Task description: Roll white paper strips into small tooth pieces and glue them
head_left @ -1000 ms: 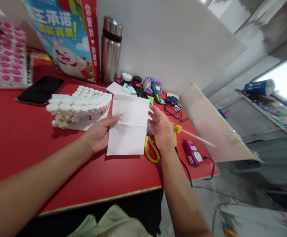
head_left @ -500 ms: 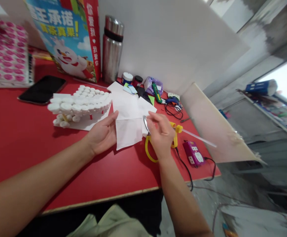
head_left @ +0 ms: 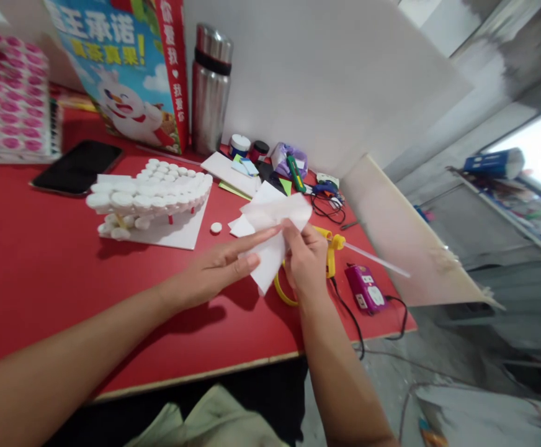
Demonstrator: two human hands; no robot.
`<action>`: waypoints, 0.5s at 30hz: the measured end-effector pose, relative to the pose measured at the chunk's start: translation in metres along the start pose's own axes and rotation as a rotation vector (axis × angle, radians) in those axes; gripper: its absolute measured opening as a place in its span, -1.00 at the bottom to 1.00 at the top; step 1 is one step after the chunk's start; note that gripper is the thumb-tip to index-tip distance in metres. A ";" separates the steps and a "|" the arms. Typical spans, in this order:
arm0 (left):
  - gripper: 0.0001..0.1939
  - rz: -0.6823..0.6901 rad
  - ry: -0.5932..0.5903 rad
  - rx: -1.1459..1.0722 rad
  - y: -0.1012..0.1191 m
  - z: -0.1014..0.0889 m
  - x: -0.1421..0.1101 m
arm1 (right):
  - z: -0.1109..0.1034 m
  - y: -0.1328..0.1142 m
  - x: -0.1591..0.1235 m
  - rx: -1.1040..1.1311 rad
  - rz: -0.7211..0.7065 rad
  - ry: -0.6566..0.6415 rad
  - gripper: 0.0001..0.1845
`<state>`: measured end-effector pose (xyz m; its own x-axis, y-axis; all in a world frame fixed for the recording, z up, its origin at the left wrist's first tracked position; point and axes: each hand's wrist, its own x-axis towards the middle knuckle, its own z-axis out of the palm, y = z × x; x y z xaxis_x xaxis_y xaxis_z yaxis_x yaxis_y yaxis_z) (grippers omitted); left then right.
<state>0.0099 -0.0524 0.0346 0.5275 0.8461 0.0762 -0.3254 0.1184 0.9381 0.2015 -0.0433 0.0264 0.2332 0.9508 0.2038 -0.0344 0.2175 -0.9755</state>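
Observation:
A thin white tissue point(head_left: 270, 264), folded and partly blurred, is gripped in my right hand point(head_left: 308, 254), whose thumb and fingers are pressed together on it. My left hand point(head_left: 228, 264) reaches in from the left with its fingers stretched out and thumb apart, index finger lying against the tissue. The hands nearly meet above the table. To the left stands a model built of white round pieces point(head_left: 152, 195) on a white board point(head_left: 182, 233). One loose white disc point(head_left: 216, 228) lies between the model and the tissue.
Behind my right hand lie a yellow glue gun point(head_left: 330, 254) and a purple power box point(head_left: 365, 289) with cables. Farther back are a green cutter point(head_left: 295, 174), a steel bottle point(head_left: 211, 90), small jars point(head_left: 239, 146) and a colourful bag point(head_left: 126, 81). A phone point(head_left: 77, 167) lies left.
The tissue has moved right, off the spot where the disc shows, and has been folded. My left hand has moved right. The curved silver thing by my right fingers no longer shows.

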 end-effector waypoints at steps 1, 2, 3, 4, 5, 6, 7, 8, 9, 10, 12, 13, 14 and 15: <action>-0.60 0.017 0.032 0.031 0.000 -0.004 0.002 | -0.002 -0.001 0.003 0.101 0.075 0.012 -0.81; -0.59 0.014 0.082 0.058 0.000 -0.008 0.004 | -0.003 -0.003 0.006 0.193 0.148 0.018 -0.80; -0.59 0.007 0.158 0.086 -0.001 -0.012 0.007 | -0.005 -0.005 0.009 0.268 0.222 0.011 -0.79; -0.60 0.045 0.273 0.092 -0.001 -0.016 0.010 | -0.007 -0.007 0.011 0.323 0.291 -0.011 -0.79; -0.60 0.091 0.348 0.078 -0.002 -0.019 0.013 | -0.009 -0.008 0.013 0.363 0.354 -0.043 -0.79; -0.57 0.080 0.353 0.075 -0.003 -0.021 0.016 | -0.010 -0.009 0.014 0.390 0.410 -0.081 -0.79; -0.51 0.070 0.348 0.070 -0.004 -0.022 0.019 | -0.011 -0.010 0.014 0.407 0.459 -0.121 -0.79; -0.46 0.036 0.336 0.069 -0.005 -0.023 0.021 | -0.012 -0.010 0.014 0.417 0.499 -0.162 -0.79; -0.42 0.001 0.316 0.069 -0.006 -0.024 0.022 | -0.012 -0.010 0.014 0.423 0.533 -0.200 -0.78; -0.42 -0.017 0.305 0.072 -0.007 -0.024 0.023 | -0.011 -0.009 0.013 0.428 0.562 -0.234 -0.78; -0.53 -0.016 0.314 0.104 -0.009 -0.025 0.023 | -0.009 -0.008 0.011 0.438 0.626 -0.293 -0.75; -0.60 0.001 0.333 0.138 -0.009 -0.026 0.022 | -0.009 -0.007 0.011 0.440 0.650 -0.318 -0.73; -0.66 0.020 0.354 0.182 -0.009 -0.027 0.022 | -0.008 -0.007 0.011 0.435 0.661 -0.340 -0.68; -0.70 0.034 0.371 0.239 -0.008 -0.028 0.022 | -0.008 -0.007 0.012 0.420 0.660 -0.360 -0.61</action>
<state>0.0016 -0.0203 0.0191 0.1879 0.9819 0.0233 -0.1242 0.0003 0.9923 0.2121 -0.0354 0.0346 -0.2815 0.9077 -0.3111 -0.4273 -0.4089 -0.8064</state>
